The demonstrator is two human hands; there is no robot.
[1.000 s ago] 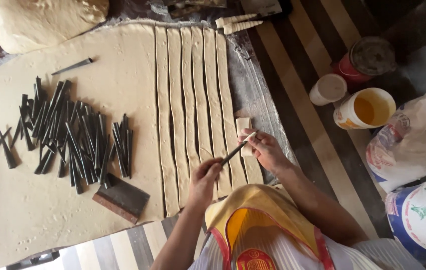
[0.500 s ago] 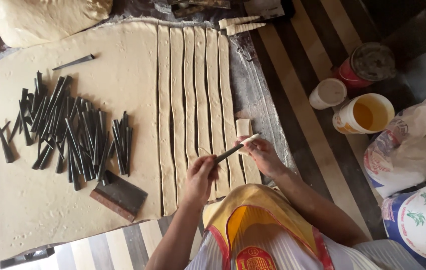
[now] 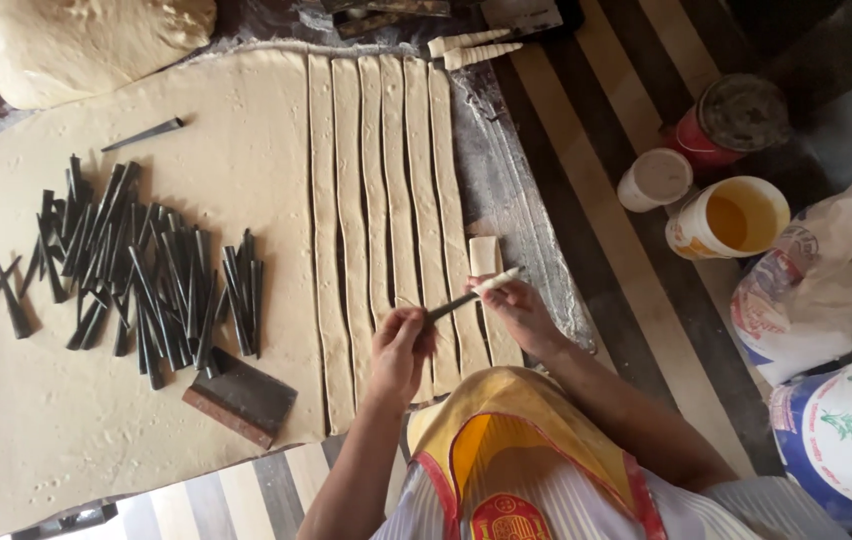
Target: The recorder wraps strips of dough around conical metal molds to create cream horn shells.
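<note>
Near the bottom middle of the frame, the left hand (image 3: 401,350) is closed around the thick end of a dark cone (image 3: 458,300). The right hand (image 3: 518,312) pinches the thin end of the cone, where a bit of dough strip (image 3: 498,282) is wrapped on it. The cone lies slanted between the two hands, just above the cut strips (image 3: 386,200).

The strips run side by side up the middle of the frame. They are part of a big flat dough sheet (image 3: 76,420) that fills the left side. A pile of dark cones (image 3: 146,270) lies on the sheet at the left. A scraper (image 3: 241,397) rests just below the pile. A dough lump (image 3: 96,45) sits in the upper left. Two wrapped cones (image 3: 471,48) lie at the top middle. At the right stand a yellow cup (image 3: 728,218), a white cup (image 3: 654,180) and a red can (image 3: 721,125).
</note>
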